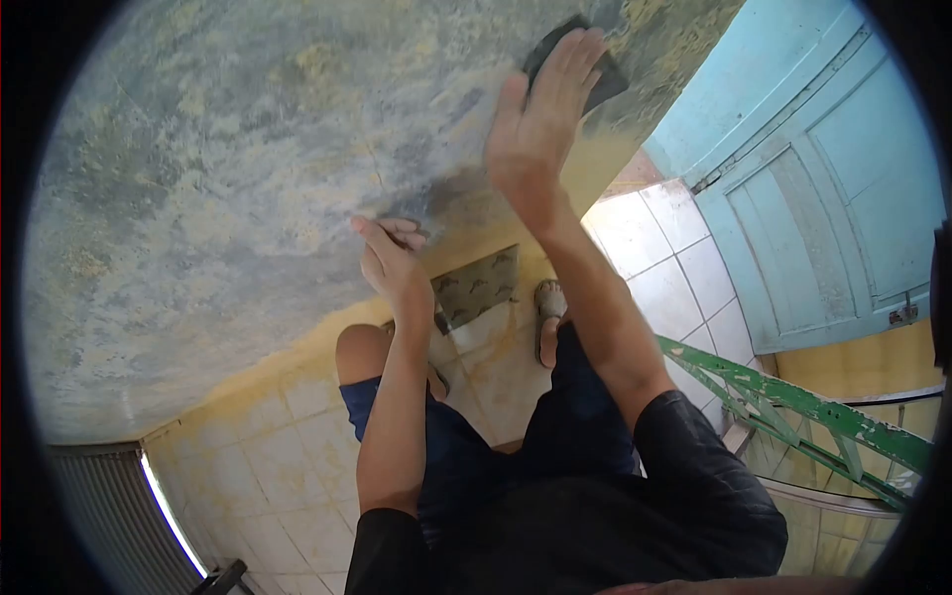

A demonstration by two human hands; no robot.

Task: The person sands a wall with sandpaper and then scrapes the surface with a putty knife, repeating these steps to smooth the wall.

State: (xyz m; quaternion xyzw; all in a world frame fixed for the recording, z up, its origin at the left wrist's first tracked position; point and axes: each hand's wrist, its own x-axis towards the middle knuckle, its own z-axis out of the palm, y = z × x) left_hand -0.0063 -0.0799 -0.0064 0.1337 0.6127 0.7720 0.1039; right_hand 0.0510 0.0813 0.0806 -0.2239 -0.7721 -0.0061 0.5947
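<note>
A mottled grey and yellowish wall [248, 149] fills the upper left of the view. Near its right edge, my right hand [545, 119] lies flat over a dark sheet [607, 84], pressing it against the wall with the fingers stretched out. Parts of the sheet show on both sides of the fingers; the rest is hidden under them. My left hand [395, 260] is lower and to the left, close to the wall surface, its fingers loosely bent and apart, with nothing seen in it.
A light blue door [823, 198] stands at the right. Below it is a green metal frame [793, 397] with chipped paint. A patterned sheet [478, 288] lies on the tiled floor [297, 466] near my feet. A ribbed grey panel [124, 516] is at the lower left.
</note>
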